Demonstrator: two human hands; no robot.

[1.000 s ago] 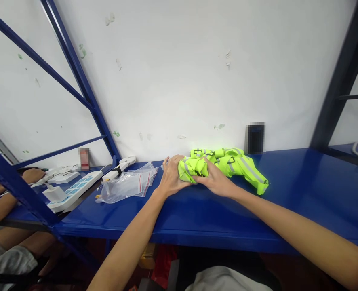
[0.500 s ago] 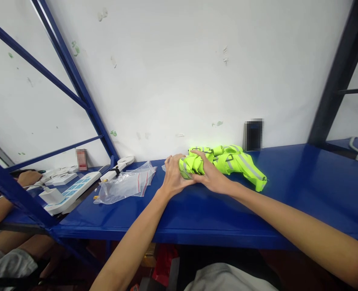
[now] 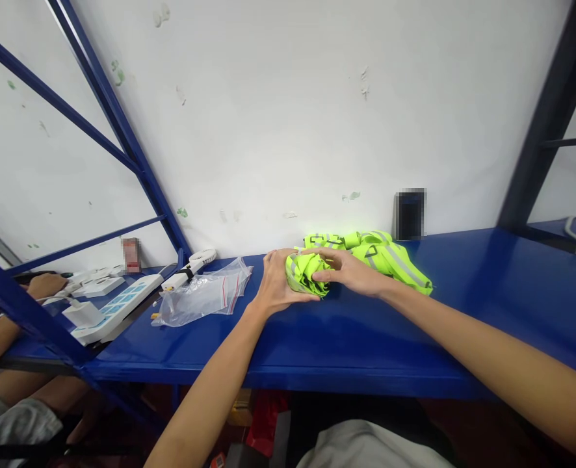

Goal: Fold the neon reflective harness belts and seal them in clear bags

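A rolled bundle of neon-yellow reflective vest (image 3: 307, 270) with grey stripes stands just above the blue table. My left hand (image 3: 275, 279) curls around its left side and underside, thumb stretched along the bottom. From the right, my right hand (image 3: 349, 273) grips the bundle's end, with its thumb on the folded edges and its fingers behind the top. More neon-yellow reflective vests (image 3: 395, 263) lie loosely heaped behind and to the right of my right hand. Left of my left hand, clear zip bags (image 3: 205, 296) with red lines lie flat in a pile.
A white handheld fan (image 3: 203, 258) and a white power strip (image 3: 122, 309) lie to the left. A blurred dark upright object (image 3: 409, 214) leans against the wall. A blue frame post (image 3: 136, 149) stands at left; beyond it rests another person's hand (image 3: 47, 286).
My right hand has shifted slightly right and loosened around the bundle, exposing its folded end. The bundle has turned so that end faces me more. My left hand stays around it.
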